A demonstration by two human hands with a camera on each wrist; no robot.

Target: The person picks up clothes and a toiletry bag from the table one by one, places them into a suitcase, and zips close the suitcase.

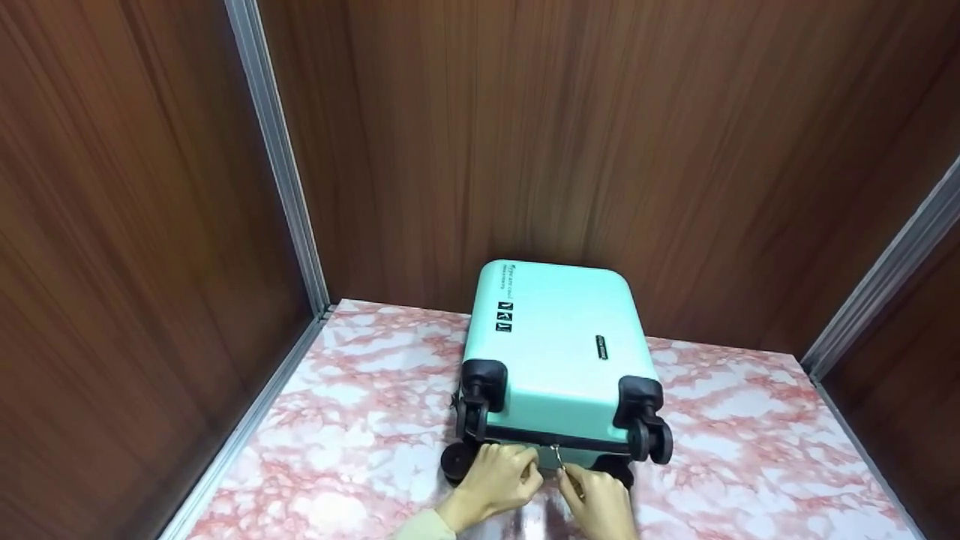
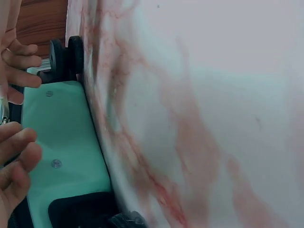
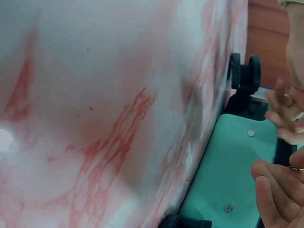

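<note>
A mint-green suitcase (image 1: 559, 330) lies flat, its wheeled end facing me. My right hand (image 1: 600, 504) pinches a small metal zipper pull (image 1: 556, 454) at the dark seam of that end. Beside it, my left hand (image 1: 499, 480) is at the seam with its fingers bent; whether it grips anything is hidden. In the left wrist view, the left hand (image 2: 16, 161) is below the right hand (image 2: 19, 61), with the metal pull (image 2: 4, 118) at the frame's edge between them. Both the right hand (image 3: 280, 190) and left hand (image 3: 289, 114) appear in the right wrist view.
Black wheels (image 1: 649, 439) jut from the suitcase's corners, with another wheel (image 1: 457, 461) low on the left. Under it is a pink-and-white marbled surface (image 1: 360, 420). Wood-grain panels (image 1: 600, 135) with metal corner strips (image 1: 281, 142) enclose the back and sides.
</note>
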